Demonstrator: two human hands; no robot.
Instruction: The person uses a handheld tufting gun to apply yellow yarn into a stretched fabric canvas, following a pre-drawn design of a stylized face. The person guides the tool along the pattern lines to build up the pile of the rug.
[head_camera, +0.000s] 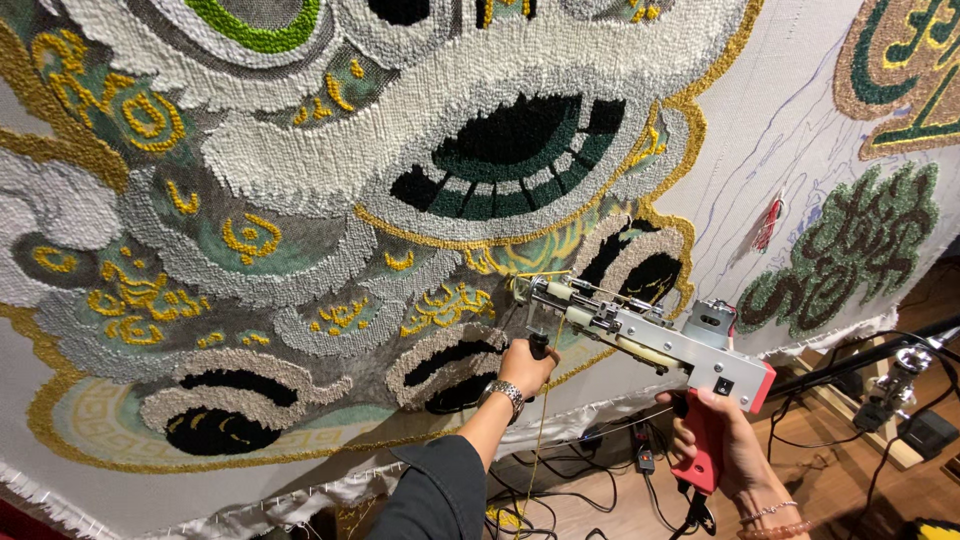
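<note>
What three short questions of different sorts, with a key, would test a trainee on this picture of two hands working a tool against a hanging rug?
1. True or false: the right hand holds the red handle of the tufting gun.
2. What does the left hand grip? A) the black front knob B) a pair of scissors C) the cloth's frayed edge
3. Fill in: the yarn hanging from the gun is ____.

Key: 1 true; 2 A; 3 yellow. The gun's tip meets the rug at a yellow outline.
</note>
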